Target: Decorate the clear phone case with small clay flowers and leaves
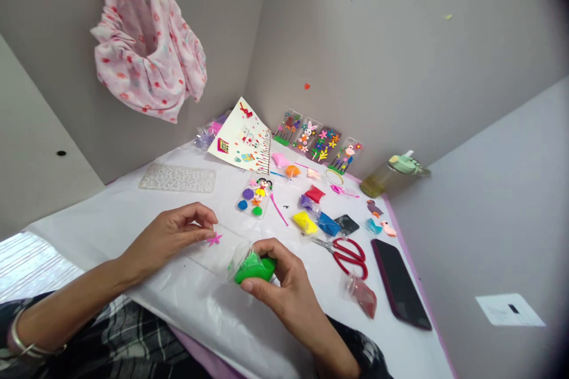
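Note:
My right hand (pixel 284 281) grips a lump of bright green clay (pixel 255 269), partly inside a crinkled clear wrapper, between thumb and fingers. My left hand (pixel 178 234) has its fingers curled with thumb and fingertips close together at a small pink star-shaped flower (pixel 214 239); whether they pinch it is too small to tell. The flower is over the left end of a clear flat sheet (pixel 204 257) on the white-covered table. Just behind the sheet lies a clear case (pixel 254 196) decorated with a doll figure and coloured clay pieces.
Clay packets (pixel 304 222), red-handled scissors (pixel 351 256) and a black phone (pixel 400 284) lie to the right. Behind stand a decorated card (pixel 243 139), clay-decorated cases (pixel 326 142) and a bottle (pixel 377 180). A textured clear mat (pixel 178 179) lies back left.

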Demonstrator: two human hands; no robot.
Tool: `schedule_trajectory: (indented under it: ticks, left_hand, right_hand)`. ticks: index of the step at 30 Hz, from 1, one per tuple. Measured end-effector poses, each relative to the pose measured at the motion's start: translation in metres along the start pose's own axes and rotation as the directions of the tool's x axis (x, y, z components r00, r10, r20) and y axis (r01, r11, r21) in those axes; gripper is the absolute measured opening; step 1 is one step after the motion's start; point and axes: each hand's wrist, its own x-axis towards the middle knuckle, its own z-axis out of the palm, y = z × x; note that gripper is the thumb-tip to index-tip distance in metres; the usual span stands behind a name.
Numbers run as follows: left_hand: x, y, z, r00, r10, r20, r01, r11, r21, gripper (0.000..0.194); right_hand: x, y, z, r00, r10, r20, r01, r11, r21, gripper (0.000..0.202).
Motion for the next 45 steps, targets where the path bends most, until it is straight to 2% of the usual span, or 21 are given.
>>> schedule_trajectory:
  ticks: [3, 6, 8, 11, 14, 19, 24, 29, 33, 38, 45]
  left_hand:
    - [0.001, -0.004, 0.001, 0.999, 0.049, 0.016, -0.050, 0.995, 0.083, 0.024]
    - [0.003, -0.014, -0.001, 0.987, 0.159, 0.019, -0.160, 0.967, 0.198, 0.028]
    - [0.004, -0.023, -0.003, 0.974, 0.221, 0.055, -0.228, 0.945, 0.236, 0.028]
    - [0.005, -0.034, -0.004, 0.960, 0.247, 0.128, -0.273, 0.929, 0.250, 0.027]
    - [0.004, -0.041, -0.002, 0.962, 0.236, 0.140, -0.266, 0.928, 0.263, 0.028]
    - [0.002, -0.041, -0.001, 0.978, 0.193, 0.076, -0.206, 0.943, 0.262, 0.035]
    - [0.000, -0.034, -0.001, 0.975, 0.191, 0.109, -0.216, 0.931, 0.296, 0.038]
    - [0.000, -0.034, -0.002, 0.962, 0.242, 0.122, -0.269, 0.908, 0.320, 0.036]
    - [0.000, -0.040, -0.003, 0.927, 0.349, 0.139, -0.375, 0.850, 0.370, 0.033]
    - [0.000, -0.045, -0.006, 0.834, 0.524, 0.176, -0.540, 0.707, 0.457, 0.029]
    - [-0.002, -0.049, -0.007, 0.806, 0.549, 0.221, -0.571, 0.623, 0.534, 0.032]
  right_hand:
    - [0.000, 0.000, 0.000, 1.000, 0.001, 0.000, -0.001, 1.000, -0.003, 0.040]
    - [-0.001, 0.000, 0.000, 1.000, -0.001, 0.003, 0.001, 1.000, -0.008, 0.039]
    - [-0.001, 0.001, 0.000, 1.000, -0.008, 0.005, 0.008, 1.000, -0.016, 0.039]
    - [-0.001, 0.001, 0.000, 1.000, -0.017, 0.011, 0.017, 0.999, -0.029, 0.040]
    - [-0.001, 0.000, 0.000, 1.000, -0.011, 0.011, 0.011, 0.999, -0.042, 0.041]
    - [-0.001, -0.004, 0.001, 1.000, -0.006, 0.014, 0.007, 0.999, -0.051, 0.041]
    - [-0.001, -0.005, 0.001, 1.000, -0.010, 0.020, 0.011, 0.998, -0.055, 0.040]
    - [0.000, -0.003, 0.000, 1.000, -0.017, 0.020, 0.019, 0.997, -0.073, 0.039]
    - [-0.001, -0.003, 0.000, 0.999, -0.022, 0.023, 0.024, 0.996, -0.083, 0.039]
    - [-0.001, -0.002, 0.001, 1.000, -0.017, 0.021, 0.019, 0.997, -0.074, 0.038]
    - [-0.001, -0.001, 0.000, 1.000, -0.016, 0.023, 0.018, 0.997, -0.076, 0.037]
